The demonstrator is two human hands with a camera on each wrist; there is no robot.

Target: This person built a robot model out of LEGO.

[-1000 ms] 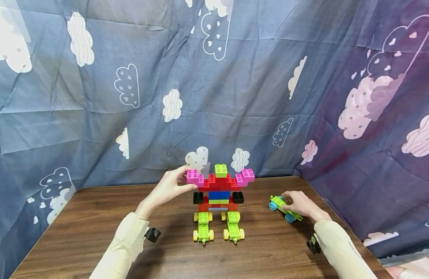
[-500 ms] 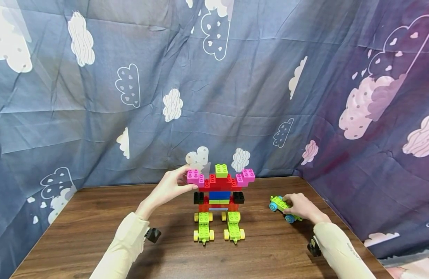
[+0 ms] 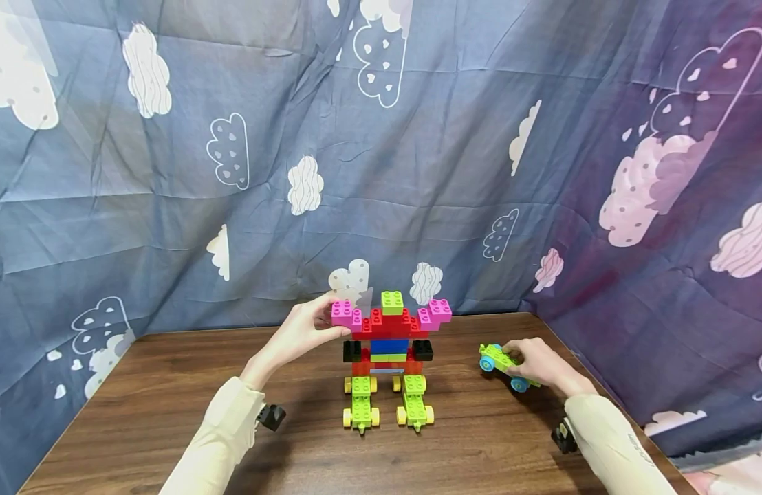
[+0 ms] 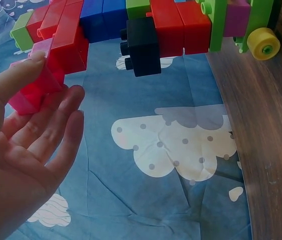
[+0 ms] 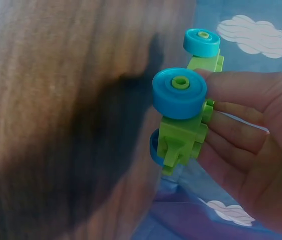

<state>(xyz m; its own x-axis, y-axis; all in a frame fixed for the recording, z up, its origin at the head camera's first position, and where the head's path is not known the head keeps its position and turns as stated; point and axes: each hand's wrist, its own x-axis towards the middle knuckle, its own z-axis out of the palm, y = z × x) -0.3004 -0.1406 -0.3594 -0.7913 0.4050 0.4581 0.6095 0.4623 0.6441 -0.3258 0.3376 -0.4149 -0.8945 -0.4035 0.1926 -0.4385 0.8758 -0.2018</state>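
Observation:
A toy brick robot (image 3: 390,323) stands upright at the middle of the table, with a red body, blue middle, black side bricks and pink arms. My left hand (image 3: 300,333) pinches the pink brick (image 3: 342,313) at the end of its left arm. In the left wrist view, the thumb lies across that pink brick (image 4: 43,82), with the other fingers behind it. To the right, my right hand (image 3: 540,361) grips a lime-green toy car base (image 3: 498,357) with blue wheels. Thumb and fingers hold the car base (image 5: 178,132) by its sides in the right wrist view.
Two lime-green wheeled bases (image 3: 362,410) with yellow wheels serve as the robot's feet. Below and around lies the brown wooden table (image 3: 195,357). A blue curtain (image 3: 232,227) printed with clouds hangs behind the table and along its right side.
My right hand and the green car base have shifted slightly to the right and up in the head view. The left hand keeps its hold, and the brick robot stays in place.

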